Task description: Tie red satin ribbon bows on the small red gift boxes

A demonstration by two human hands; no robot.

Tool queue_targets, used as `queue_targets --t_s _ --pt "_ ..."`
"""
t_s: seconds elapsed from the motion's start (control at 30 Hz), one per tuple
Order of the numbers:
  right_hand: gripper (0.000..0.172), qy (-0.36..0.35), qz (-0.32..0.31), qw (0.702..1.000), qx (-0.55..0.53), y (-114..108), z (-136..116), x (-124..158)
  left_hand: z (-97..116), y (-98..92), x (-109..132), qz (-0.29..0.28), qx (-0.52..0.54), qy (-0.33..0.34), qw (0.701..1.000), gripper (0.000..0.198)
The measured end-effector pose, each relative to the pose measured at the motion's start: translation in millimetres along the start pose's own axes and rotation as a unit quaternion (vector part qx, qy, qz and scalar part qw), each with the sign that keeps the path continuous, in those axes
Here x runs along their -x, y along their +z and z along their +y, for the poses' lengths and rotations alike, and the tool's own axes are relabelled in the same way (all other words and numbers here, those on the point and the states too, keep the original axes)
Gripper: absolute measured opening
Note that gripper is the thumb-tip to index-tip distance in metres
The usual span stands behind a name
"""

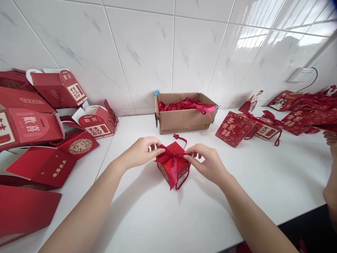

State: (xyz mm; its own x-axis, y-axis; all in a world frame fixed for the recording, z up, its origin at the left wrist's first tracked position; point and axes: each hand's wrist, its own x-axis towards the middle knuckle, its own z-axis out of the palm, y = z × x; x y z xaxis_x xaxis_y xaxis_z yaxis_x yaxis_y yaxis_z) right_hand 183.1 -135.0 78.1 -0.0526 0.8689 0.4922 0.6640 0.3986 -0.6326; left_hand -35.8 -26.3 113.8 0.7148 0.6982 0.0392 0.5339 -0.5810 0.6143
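Note:
A small red gift box (163, 168) sits on the white table in front of me, with a dark red ribbon (173, 168) tied in a bow on its top. My left hand (146, 151) pinches the bow's left loop between thumb and fingers. On the other side, my right hand (204, 160) pinches the right loop near the box's corner. One ribbon tail hangs down over the front edge. A red cord (183, 180) droops along the right side, and a knotted cord end (176, 136) lies behind the box.
A cardboard box (184, 121) full of red ribbons stands against the tiled wall. Many red gift boxes (39, 126) are piled at left. Red bags (234, 129) and a ribboned box (267, 130) lie at right. Another person's hand (330, 138) shows at the right edge.

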Motion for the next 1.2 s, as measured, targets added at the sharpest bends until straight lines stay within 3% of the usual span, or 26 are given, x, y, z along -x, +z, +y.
queue_targets --t_s 0.2,0.37,0.47,0.6,0.77,1.03,1.2 --pt "0.008 -0.012 -0.004 1.0 0.001 -0.3 -1.7 0.9 -1.1 3.5 -2.4 -0.006 0.024 0.028 0.999 0.03" --pt "0.013 -0.054 0.02 0.998 0.011 3.6 -3.1 0.1 9.3 15.1 -4.6 0.043 0.075 0.028 0.996 0.033" --pt "0.015 -0.1 0.042 0.992 0.057 10.9 -7.2 -4.0 14.6 18.2 -4.9 0.037 0.1 -0.002 0.994 0.036" --pt "0.019 -0.146 0.019 0.978 0.149 23.1 -15.7 -14.1 15.8 16.4 -5.1 0.032 0.123 -0.023 0.992 0.035" --pt "0.019 -0.12 0.02 0.974 0.191 35.8 -22.4 -18.2 14.6 18.5 -5.5 0.052 0.133 -0.011 0.99 0.034" --pt "0.015 -0.049 0.062 0.994 0.074 50.9 -26.3 -2.2 7.5 34.2 -10.5 0.161 0.103 -0.004 0.982 0.033" --pt "0.018 -0.015 0.059 0.998 -0.003 43.9 -19.6 -2.7 6.6 35.6 -10.9 0.158 0.102 0.001 0.982 0.033"
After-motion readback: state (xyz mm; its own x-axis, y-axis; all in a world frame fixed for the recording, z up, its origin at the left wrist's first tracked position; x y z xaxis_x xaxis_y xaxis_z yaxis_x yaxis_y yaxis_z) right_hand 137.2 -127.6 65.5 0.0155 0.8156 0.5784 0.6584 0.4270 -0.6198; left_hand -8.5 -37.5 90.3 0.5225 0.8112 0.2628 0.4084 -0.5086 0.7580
